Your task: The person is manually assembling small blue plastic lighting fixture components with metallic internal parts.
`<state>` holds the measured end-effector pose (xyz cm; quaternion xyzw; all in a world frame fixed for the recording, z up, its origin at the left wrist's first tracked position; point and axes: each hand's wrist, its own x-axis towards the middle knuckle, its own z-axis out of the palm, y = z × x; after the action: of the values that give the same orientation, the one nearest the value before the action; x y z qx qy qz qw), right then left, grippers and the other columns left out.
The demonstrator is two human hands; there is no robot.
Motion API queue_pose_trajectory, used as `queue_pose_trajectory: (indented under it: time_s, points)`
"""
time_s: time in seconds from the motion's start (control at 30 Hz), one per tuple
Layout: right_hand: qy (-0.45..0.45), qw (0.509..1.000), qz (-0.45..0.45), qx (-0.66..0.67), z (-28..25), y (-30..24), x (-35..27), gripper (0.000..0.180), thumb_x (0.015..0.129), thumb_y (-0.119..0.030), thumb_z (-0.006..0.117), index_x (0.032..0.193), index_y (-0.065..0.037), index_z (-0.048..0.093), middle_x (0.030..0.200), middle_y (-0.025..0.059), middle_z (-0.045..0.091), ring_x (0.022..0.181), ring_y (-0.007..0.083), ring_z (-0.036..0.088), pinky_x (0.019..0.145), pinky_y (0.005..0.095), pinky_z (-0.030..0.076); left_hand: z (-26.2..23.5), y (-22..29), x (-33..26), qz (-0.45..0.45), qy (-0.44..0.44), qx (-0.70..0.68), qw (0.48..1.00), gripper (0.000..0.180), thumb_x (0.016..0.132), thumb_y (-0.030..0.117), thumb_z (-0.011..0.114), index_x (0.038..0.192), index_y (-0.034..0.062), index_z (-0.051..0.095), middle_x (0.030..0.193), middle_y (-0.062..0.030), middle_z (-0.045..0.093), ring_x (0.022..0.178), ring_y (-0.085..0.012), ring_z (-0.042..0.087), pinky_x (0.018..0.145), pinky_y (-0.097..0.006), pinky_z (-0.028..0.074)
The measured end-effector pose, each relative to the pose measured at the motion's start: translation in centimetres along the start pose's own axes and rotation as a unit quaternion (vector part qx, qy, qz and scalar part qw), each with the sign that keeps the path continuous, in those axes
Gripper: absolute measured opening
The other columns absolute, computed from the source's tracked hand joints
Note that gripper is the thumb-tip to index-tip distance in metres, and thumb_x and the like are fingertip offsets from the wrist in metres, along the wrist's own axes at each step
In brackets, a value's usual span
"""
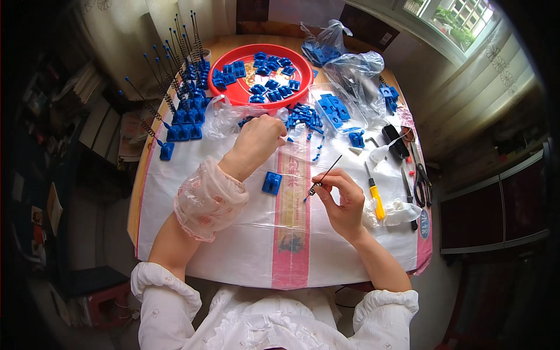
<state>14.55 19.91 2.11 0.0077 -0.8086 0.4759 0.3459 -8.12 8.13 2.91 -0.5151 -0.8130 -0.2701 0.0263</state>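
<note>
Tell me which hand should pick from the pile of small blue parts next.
Probably the left hand: it is close to the blue parts, while the right hand is farther off, pinching a spring.

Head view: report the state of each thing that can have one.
Left hand: beside the small blue parts, grip unclear
Right hand: holding the spring rod
Spring rod: held at a slant, blue tip low
Single blue block: lying untouched
Red tray: holding blue blocks
Screwdriver: lying unheld
Scissors: lying unheld, blade opening unclear
Spring assemblies: standing at left, rods leaning

Black-handled scissors (419,171), bright window (458,24), flowered pale curtain (496,67), red stool (107,304)
</note>
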Motion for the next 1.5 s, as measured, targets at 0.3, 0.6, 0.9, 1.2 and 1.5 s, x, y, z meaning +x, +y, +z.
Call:
queue_pose_trajectory:
  time_s: [0.3, 0.6, 0.9, 1.2, 1.5]
  points:
    - [-0.005, 1.0, -0.001, -0.002, -0.1, 0.0, -0.1, 0.023, 0.083, 0.007, 0.077, 0.104, -0.002, 0.074, 0.096, 0.0075, 0.071, 0.077, 0.014, 0.067, 0.066, 0.0271, 0.05, 1.8, -1.0, 0.5, 0.006, -0.015, 0.086, 0.996, 0.01, 0.081, 0.015, 0.079, 0.087, 0.0068, 0.079, 0.09, -0.0134, 0.075, 0.089, -0.0328, 0.072, 0.081, -0.044, 0.057]
    - [-0.002, 1.0, 0.004, -0.009, -0.4, -0.2, -0.1, 0.022, 0.083, 0.007, 0.077, 0.103, -0.002, 0.074, 0.097, 0.0079, 0.071, 0.078, 0.0145, 0.068, 0.066, 0.0272, 0.05, -4.6, 2.9, -0.7, -0.02, 0.039, -0.31, 0.95, 0.006, 0.098, 0.002, 0.066, 0.099, -0.0026, 0.063, 0.09, -0.0136, 0.073, 0.087, -0.0208, 0.075, 0.077, -0.03, 0.06]
    - [-0.007, 1.0, -0.006, -0.01, 0.1, -0.3, 0.0, 0.022, 0.083, 0.007, 0.077, 0.103, -0.001, 0.074, 0.098, 0.0085, 0.071, 0.078, 0.0153, 0.069, 0.067, 0.0277, 0.051, -8.0, 5.7, -4.2, -0.015, 0.021, -0.471, 0.882, 0.011, 0.096, -0.005, 0.066, 0.106, -0.0026, 0.066, 0.107, -0.0125, 0.075, 0.105, -0.0189, 0.073, 0.092, -0.029, 0.059]
    - [-0.008, 1.0, -0.001, -0.02, 0.2, -0.3, 0.2, 0.022, 0.083, 0.006, 0.077, 0.103, -0.001, 0.074, 0.097, 0.0087, 0.071, 0.078, 0.0157, 0.069, 0.066, 0.0283, 0.051, -5.8, 7.4, -4.0, -0.039, 0.073, -0.627, 0.775, 0.025, 0.095, -0.005, 0.069, 0.119, 0.0006, 0.072, 0.112, -0.0097, 0.075, 0.109, -0.0177, 0.072, 0.098, -0.029, 0.057]
    - [-0.016, 1.0, -0.003, -0.023, 0.4, -0.5, 0.3, 0.022, 0.084, 0.007, 0.076, 0.104, -0.001, 0.073, 0.096, 0.0086, 0.07, 0.08, 0.0167, 0.069, 0.067, 0.0287, 0.051, -5.4, 9.3, -4.1, -0.054, 0.027, -0.733, 0.677, 0.028, 0.094, -0.002, 0.072, 0.121, 0.0037, 0.073, 0.118, -0.0111, 0.075, 0.112, -0.0166, 0.069, 0.101, -0.03, 0.053]
